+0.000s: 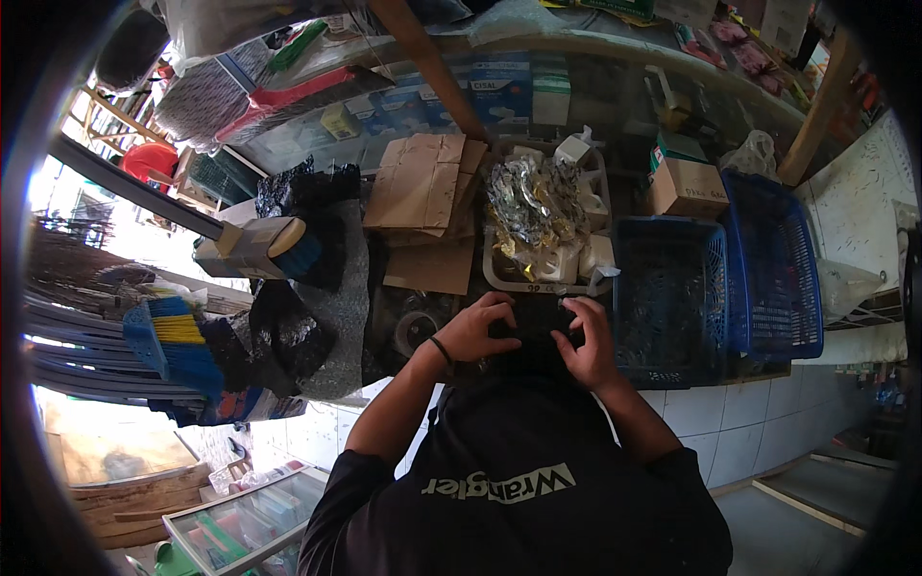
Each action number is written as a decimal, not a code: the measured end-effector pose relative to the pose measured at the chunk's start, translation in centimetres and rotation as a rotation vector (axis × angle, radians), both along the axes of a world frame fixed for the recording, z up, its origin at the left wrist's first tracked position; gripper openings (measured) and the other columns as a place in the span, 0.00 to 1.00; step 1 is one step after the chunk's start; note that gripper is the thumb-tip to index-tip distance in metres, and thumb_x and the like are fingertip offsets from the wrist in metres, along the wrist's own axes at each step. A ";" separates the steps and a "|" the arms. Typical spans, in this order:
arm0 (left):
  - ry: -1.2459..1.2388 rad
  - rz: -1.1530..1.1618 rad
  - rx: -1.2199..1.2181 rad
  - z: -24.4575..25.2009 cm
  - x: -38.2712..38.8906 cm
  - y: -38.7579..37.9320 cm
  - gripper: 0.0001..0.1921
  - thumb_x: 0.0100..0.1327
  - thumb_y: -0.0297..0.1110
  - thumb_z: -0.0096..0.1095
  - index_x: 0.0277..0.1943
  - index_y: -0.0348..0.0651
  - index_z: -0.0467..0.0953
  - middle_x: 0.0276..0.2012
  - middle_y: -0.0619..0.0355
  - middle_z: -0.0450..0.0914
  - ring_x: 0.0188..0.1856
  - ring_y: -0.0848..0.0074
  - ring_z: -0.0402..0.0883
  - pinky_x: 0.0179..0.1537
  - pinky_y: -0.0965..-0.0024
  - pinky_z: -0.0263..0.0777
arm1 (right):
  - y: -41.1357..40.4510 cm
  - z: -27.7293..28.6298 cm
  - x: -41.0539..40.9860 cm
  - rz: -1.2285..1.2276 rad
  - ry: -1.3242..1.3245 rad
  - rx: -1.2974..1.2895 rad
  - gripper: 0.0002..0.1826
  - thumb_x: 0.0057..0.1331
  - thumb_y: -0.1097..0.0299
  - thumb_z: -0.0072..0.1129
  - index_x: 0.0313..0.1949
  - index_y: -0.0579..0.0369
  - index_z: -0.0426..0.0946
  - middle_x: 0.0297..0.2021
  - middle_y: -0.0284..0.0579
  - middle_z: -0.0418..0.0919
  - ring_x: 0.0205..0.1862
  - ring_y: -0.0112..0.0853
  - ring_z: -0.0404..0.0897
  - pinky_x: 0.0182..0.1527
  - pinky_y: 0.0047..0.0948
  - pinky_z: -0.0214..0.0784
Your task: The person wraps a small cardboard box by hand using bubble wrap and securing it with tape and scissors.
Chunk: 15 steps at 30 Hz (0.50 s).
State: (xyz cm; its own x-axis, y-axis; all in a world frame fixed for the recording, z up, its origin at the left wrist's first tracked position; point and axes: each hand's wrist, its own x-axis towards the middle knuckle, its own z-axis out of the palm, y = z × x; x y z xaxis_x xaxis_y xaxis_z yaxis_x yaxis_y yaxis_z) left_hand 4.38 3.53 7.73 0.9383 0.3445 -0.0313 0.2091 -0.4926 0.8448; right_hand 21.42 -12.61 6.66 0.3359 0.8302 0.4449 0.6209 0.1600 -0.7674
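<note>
My left hand (pixel 475 330), with a black band on the wrist, is curved near the front edge of a white plastic tray (pixel 488 268). Opposite it, my right hand (pixel 592 337) has its thumb and fingers bent and apart. Very dark space lies between the hands, so whether they hold something black is hidden. Crumpled gold and silver foil packaging (pixel 536 209) fills much of the tray, with white pieces (pixel 596 253) around it. Left of the tray lie flattened cardboard sheets (pixel 416 183). A roll of clear tape (pixel 412 331) is beside my left wrist.
A dark blue plastic basket (pixel 670 225) and a brighter blue one (pixel 781 273) stand at right, near a small cardboard box (pixel 688 187). Brushes (pixel 169 335) and a wrapped broom head (pixel 252 248) jut in at left. Behind is a glass display case (pixel 605 93) with blue boxes (pixel 500 86).
</note>
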 end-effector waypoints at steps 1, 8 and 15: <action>0.011 -0.031 -0.007 -0.2 0.1 0.2 0.15 0.48 0.36 0.71 0.36 0.43 0.73 0.52 0.48 0.68 0.56 0.58 0.68 0.56 0.62 0.64 | 0.0 0.0 0.2 -0.006 0.006 -0.009 0.31 0.50 0.79 0.64 0.54 0.56 0.65 0.51 0.50 0.66 0.33 0.32 0.70 0.41 0.27 0.66; 0.082 -0.022 0.140 0.1 0.4 -0.4 0.11 0.49 0.32 0.65 0.37 0.48 0.74 0.48 0.53 0.71 0.53 0.58 0.70 0.51 0.62 0.66 | 0.2 0.2 0.4 0.000 0.026 -0.034 0.29 0.52 0.80 0.62 0.55 0.55 0.64 0.51 0.51 0.66 0.42 0.38 0.70 0.40 0.29 0.67; 0.062 -0.021 0.195 1.3 0.5 -2.3 0.15 0.52 0.33 0.61 0.45 0.59 0.76 0.50 0.56 0.69 0.57 0.60 0.66 0.52 0.52 0.63 | 0.3 -0.8 0.6 -0.080 0.119 -0.051 0.31 0.53 0.78 0.61 0.56 0.56 0.62 0.52 0.50 0.65 0.45 0.37 0.69 0.39 0.28 0.65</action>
